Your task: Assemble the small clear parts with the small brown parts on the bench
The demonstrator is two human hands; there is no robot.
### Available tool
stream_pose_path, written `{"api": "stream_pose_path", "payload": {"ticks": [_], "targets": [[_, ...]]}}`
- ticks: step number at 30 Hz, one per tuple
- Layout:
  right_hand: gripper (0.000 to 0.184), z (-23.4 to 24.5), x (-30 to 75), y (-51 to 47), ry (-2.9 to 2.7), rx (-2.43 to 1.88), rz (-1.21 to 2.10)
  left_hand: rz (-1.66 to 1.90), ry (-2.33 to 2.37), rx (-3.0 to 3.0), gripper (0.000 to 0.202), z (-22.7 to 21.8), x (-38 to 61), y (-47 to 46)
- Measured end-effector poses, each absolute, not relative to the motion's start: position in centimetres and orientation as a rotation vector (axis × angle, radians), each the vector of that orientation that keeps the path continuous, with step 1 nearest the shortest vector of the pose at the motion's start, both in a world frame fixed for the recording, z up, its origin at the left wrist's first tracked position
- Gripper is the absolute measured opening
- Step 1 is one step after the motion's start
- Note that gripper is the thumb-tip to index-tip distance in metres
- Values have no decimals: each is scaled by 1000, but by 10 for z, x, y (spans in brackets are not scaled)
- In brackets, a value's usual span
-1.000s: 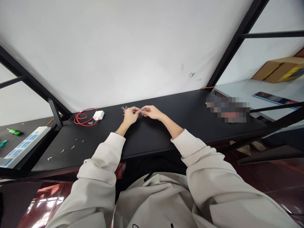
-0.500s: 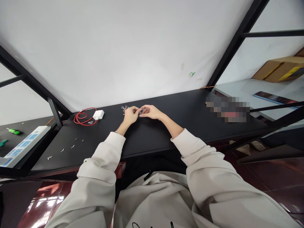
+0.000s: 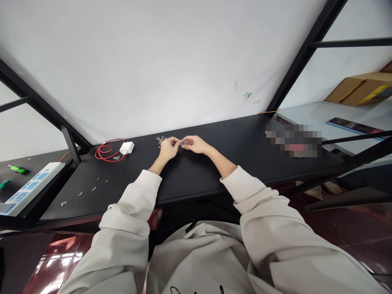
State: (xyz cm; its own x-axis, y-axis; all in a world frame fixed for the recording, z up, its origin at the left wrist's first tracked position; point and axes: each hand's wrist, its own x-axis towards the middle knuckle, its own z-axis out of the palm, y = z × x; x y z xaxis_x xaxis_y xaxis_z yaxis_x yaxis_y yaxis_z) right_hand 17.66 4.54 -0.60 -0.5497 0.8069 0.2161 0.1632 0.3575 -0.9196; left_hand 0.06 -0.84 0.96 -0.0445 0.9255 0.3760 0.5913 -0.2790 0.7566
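Both hands meet near the middle of the bench's [image 3: 190, 179] far edge. The left hand [image 3: 169, 148] has its thumb and finger pinched close together, but I can't tell if they have hold of anything. The right hand [image 3: 196, 144] has its fingers curled in, pinching a small see-through piece [image 3: 183, 143] that sits between the two hands. Fingers cover part of it, so its full shape is hard to see. The left hand also hides part of a clump of clear bits [image 3: 161, 140] with round, shiny ends, near the far edge.

Toward the far left corner is a smooth, white, boxy plug [image 3: 127, 148] with a thin red cord [image 3: 98, 154] in loops. A small clear bit [image 3: 116, 157] lies inside the loops. Tiny pale scraps [image 3: 80, 194] are dotted toward the near left corner, too small to make out well. By the right edge, blurry squares hide a dark thing [image 3: 294, 141]. The bench top is flat, black and a bit dull.
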Motion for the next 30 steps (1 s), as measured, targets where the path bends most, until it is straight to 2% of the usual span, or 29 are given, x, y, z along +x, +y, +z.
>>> {"api": "stream_pose_path", "payload": {"ticks": [7,30], "targets": [[19,-7,176,46,-1936,-818,1227,1233,1596,1866,14,10,0,-8],[21,-9,175,48,-1912,-857,1220,1193,1568,1869,12,9,0,-8]]}}
